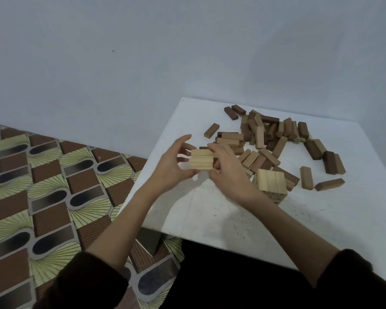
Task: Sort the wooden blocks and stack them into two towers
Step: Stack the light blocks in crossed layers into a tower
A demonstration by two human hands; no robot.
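Over table [210, 219]: pale block bundle [201, 160] clamped between left fingers [183, 139] and right fingers [220, 149].

Single head camera, facing forward-down, close over table [212, 221]; edges apparently warped.

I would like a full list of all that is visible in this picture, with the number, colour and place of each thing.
pale block bundle: one, light wood, held above the table between both hands
pale tower: one, light wood, on the table right of the hands, three blocks on top
loose blocks: many, mid and dark brown, scattered on the table's far part
table: one, white, right half of view
floor: brown, yellow-green and black pattern, left
wall: pale blue-grey, behind
sleeves: two, dark, bottom edge
left grip: left hand, holds the bundle's left end
right grip: right hand, holds its right end
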